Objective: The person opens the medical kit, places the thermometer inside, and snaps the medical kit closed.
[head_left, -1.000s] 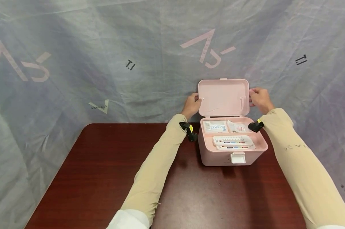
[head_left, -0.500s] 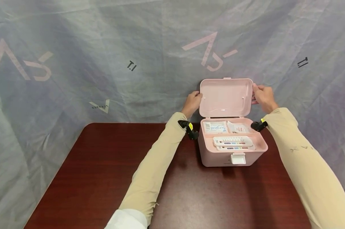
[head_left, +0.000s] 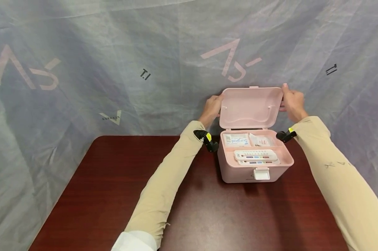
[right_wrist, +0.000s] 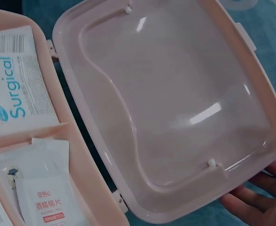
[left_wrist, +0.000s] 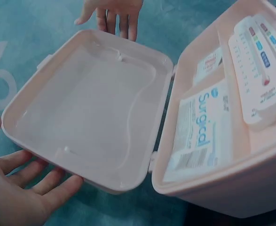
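A pink plastic medicine box (head_left: 254, 174) stands on the table with its lid (head_left: 251, 108) raised on the hinges. My left hand (head_left: 212, 107) is at the lid's left side; in the left wrist view its fairly straight fingers (left_wrist: 58, 183) touch the outer edge, with the thumb by the upper corner. On the opposite side is my right hand (head_left: 293, 103), thumb up at the top corner, fingers extended partly behind the lid. Inside the box lie a "Surgical" packet (head_left: 237, 139), an alcohol pad packet (right_wrist: 51, 188) and white thermometer cards (head_left: 256, 155). A white latch (head_left: 261, 173) hangs at the front.
The dark red table (head_left: 120, 181) extends left and forward of the box. A grey printed cloth (head_left: 163, 42) hangs close behind the table and the raised lid. Black wrist cameras sit on both sleeves, the right one near the box rim.
The lid has swung slightly forward on its hinges, its top now looking wider. Both hands have risen toward the lid's top corners, and the right thumb now points up. The box has stayed put.
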A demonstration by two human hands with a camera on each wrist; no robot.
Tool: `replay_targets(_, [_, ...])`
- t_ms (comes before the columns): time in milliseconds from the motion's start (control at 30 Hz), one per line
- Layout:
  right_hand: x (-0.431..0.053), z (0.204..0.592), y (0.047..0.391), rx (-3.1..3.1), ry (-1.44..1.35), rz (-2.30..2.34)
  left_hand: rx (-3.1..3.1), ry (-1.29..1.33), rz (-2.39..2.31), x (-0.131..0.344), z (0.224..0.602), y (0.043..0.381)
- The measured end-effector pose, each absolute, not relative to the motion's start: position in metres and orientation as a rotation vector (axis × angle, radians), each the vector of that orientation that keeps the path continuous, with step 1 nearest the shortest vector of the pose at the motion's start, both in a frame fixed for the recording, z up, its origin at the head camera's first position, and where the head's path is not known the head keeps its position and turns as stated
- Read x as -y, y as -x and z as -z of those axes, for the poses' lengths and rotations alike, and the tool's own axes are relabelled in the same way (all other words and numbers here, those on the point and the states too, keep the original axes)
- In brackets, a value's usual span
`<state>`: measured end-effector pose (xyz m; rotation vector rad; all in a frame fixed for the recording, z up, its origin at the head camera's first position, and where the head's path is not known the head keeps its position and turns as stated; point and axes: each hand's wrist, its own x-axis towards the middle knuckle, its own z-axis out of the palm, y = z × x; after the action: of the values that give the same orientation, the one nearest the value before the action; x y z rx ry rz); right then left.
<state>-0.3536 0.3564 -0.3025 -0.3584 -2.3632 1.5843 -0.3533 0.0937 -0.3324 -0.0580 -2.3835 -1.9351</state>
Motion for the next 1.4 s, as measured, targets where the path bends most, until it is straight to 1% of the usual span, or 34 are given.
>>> replay_targets(200, [-0.358,0.298,0.351,2.352,0.402,-1.509,2.367,0.098,1.825,-0.099,0.319,0.348])
replay_targets(433, [-0.36,0.298,0.344,2.348,0.366,-1.507,2.309,0.15,1.771,-0.103,0.31,0.338])
replay_targets(667, [-0.365,0.304,0.337,2.42,0.291,-1.443,2.273,0.174,1.735,-0.106,0.312,0.334])
replay_targets(900, [-0.368,0.307,0.332,2.386,0.222,-1.485,2.266,0.159,1.73,-0.107,0.312,0.332])
replay_targets(1400, [-0.379,0.313,0.321,2.311,0.067,-1.502,2.305,0.276,1.676,-0.105,0.318,0.321])
